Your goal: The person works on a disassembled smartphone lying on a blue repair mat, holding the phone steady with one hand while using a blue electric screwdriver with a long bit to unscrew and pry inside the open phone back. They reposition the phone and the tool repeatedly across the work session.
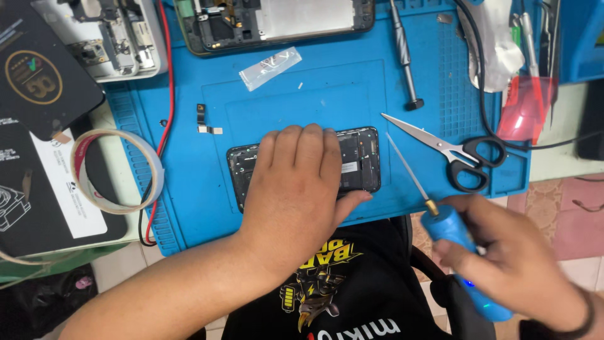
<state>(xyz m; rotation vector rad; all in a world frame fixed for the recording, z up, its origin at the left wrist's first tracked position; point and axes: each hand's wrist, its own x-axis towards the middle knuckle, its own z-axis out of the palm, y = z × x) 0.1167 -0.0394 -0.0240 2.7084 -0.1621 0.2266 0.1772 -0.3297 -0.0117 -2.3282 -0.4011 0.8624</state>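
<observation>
Left hand lies flat, palm down, fingers together, pressing on an opened phone near the front edge of the blue mat. It grips nothing; it only bears down. Most of the phone is covered; the exposed right end shows circuit board and small parts.

Right hand is off the mat's front right corner, closed around a blue electric screwdriver. The thin bit points up and left toward the phone's right end, its tip just beside it, not touching.

Judgement: the phone is light, thin and stiff but fragile with its back off. It is best held by the outer frame or pinned flat, never by the board. It may slide on the mat unless pressed.

Scissors lie right of the phone. A hand screwdriver lies toward the back edge, beside a second opened phone. A roll of tape overlaps the left edge.
</observation>
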